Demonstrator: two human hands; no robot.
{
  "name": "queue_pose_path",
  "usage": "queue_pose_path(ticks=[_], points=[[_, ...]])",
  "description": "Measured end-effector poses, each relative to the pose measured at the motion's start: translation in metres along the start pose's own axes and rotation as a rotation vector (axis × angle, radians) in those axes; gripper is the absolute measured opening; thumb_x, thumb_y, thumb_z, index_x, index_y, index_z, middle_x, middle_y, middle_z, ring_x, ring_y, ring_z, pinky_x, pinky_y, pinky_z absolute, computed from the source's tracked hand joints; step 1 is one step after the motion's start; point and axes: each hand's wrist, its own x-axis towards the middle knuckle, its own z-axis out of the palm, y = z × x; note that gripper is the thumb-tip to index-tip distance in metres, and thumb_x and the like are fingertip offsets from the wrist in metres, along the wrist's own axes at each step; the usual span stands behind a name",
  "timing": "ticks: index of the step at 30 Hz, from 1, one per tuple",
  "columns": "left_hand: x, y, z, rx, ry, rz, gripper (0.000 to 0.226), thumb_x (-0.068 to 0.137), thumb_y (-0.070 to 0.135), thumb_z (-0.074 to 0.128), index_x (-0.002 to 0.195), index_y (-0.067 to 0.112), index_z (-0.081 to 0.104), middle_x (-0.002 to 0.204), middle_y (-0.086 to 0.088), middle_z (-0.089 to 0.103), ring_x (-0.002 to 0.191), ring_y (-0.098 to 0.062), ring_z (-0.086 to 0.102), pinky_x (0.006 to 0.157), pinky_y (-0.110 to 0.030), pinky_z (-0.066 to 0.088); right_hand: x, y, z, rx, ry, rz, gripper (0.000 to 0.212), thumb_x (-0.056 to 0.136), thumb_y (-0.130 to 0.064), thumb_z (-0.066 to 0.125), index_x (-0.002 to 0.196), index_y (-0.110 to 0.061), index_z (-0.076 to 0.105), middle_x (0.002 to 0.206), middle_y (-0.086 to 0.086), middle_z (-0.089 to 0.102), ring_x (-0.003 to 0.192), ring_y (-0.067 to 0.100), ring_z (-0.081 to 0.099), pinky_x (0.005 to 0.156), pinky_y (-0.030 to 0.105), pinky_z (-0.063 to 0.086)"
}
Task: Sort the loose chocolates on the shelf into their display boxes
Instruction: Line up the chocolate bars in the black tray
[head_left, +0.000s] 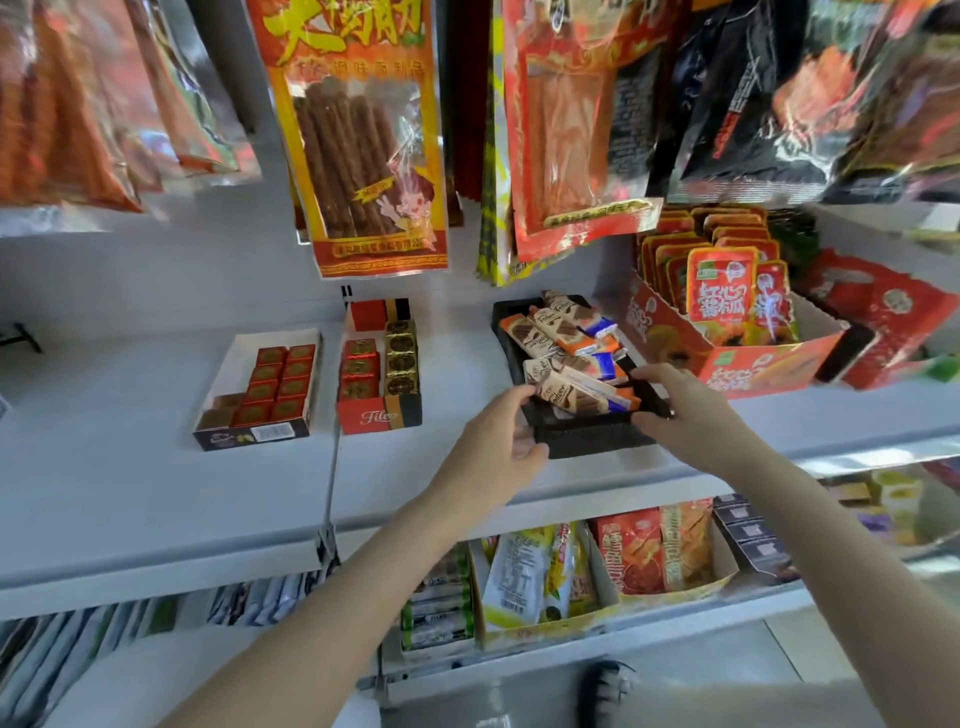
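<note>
The left hand (501, 441) curls round the near left corner of the black display box (592, 434), hiding that corner; the right hand (675, 402) pinches the box's near right rim, its fingertips hard to make out against the black. The box stands on the white shelf (130, 467), heaped with wrapped chocolate bars (566, 358) whose script lettering is too blurred to read. Left of it, a red box (379, 374) reads "Filer" on its front; a flat box (260, 395) of red squares shows a barcode
</note>
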Motion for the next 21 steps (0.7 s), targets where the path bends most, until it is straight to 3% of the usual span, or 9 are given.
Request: queue_pose_path(ticks=[5,11,14,18,21], points=[[-0.007,-0.005,-0.007,-0.019,0.063,-0.008,0.054,0.086,0.009,0.057,0.134,0.019,0.035,0.136,0.001,0.047,0.084,0.001,0.056,0.072,-0.001,0.043,-0.008,-0.012,0.008,0.026,-0.002,-0.065,0.045,0.088,-0.011,0.056,0.13,-0.015,0.043,0.127,0.013,0.043,0.103,0.023,0.05,0.08,0.021,0.035],[-0.04,-0.014,-0.03,0.019,0.103,-0.049,0.04,0.085,0.012,0.058,0.118,0.025,0.041,0.111,0.01,0.051,0.081,0.003,0.059,0.066,0.0,0.044,-0.026,-0.028,0.013,0.025,-0.133,-0.151,0.039,0.084,-0.019,0.062,0.12,-0.021,0.048,0.109,0.0,0.036,0.089,0.019,0.053,0.079,0.02,0.041],[-0.059,-0.018,-0.044,0.063,0.096,-0.086,0.031,0.086,0.016,0.057,0.109,0.031,0.041,0.103,0.016,0.053,0.083,0.002,0.061,0.073,-0.01,0.048,-0.035,-0.037,0.006,-0.004,-0.229,-0.193,0.028,0.083,-0.029,0.063,0.109,-0.028,0.052,0.11,0.0,0.042,0.09,0.017,0.058,0.075,0.024,0.05],[-0.06,-0.015,-0.06,0.171,0.172,-0.06,0.033,0.087,0.021,0.055,0.118,0.025,0.043,0.101,0.015,0.056,0.087,0.002,0.058,0.071,-0.008,0.045,-0.03,-0.054,0.001,0.013,-0.032,-0.318,0.029,0.082,-0.034,0.062,0.109,-0.023,0.058,0.107,-0.002,0.052,0.094,0.017,0.056,0.079,0.032,0.051],[-0.042,-0.01,-0.064,0.319,0.242,0.069,0.045,0.089,0.031,0.052,0.131,0.025,0.038,0.112,0.01,0.049,0.103,-0.005,0.053,0.087,-0.018,0.045,-0.018,-0.068,0.01,0.054,0.022,-0.412,0.033,0.082,-0.037,0.061,0.113,-0.025,0.057,0.11,-0.004,0.048,0.096,0.018,0.054,0.076,0.023,0.044]])
